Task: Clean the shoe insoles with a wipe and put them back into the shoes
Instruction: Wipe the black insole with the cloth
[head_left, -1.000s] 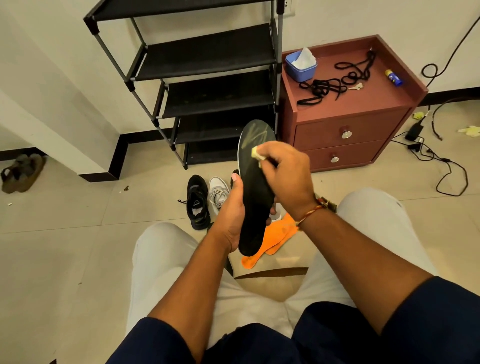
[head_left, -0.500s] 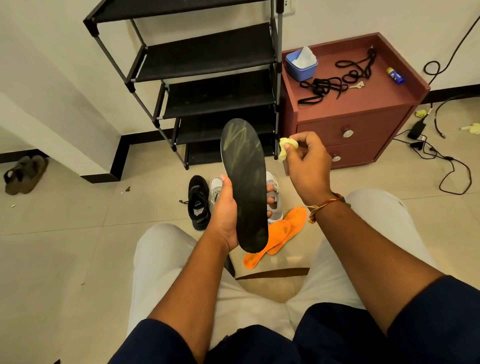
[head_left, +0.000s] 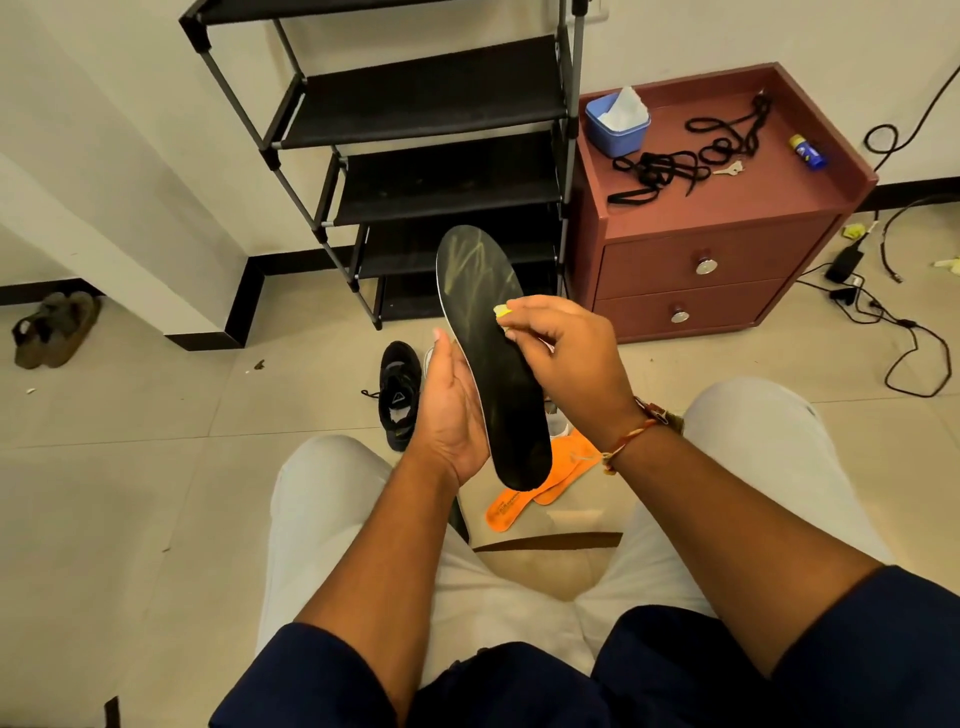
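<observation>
2 hands met at centre frame in the head view. The left hand (head_left: 452, 410) gripped the black insole (head_left: 493, 374) along its left edge, fingers hidden behind it. The insole's long axis ran from toe at upper centre to heel lower down. The right hand (head_left: 571, 358) pinched a yellow wipe (head_left: 501, 312) against the insole's right edge. The streaked toe area lay just above the wipe, nearer the right hand. 2 orange insoles (head_left: 511, 512) lay lower on the floor, their print unreadable.

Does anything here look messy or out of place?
Yes: black laces lie tangled on the cabinet, out of any shoe, and two orange insoles lie loose on the floor. The black insole shows pale streaks.
</observation>
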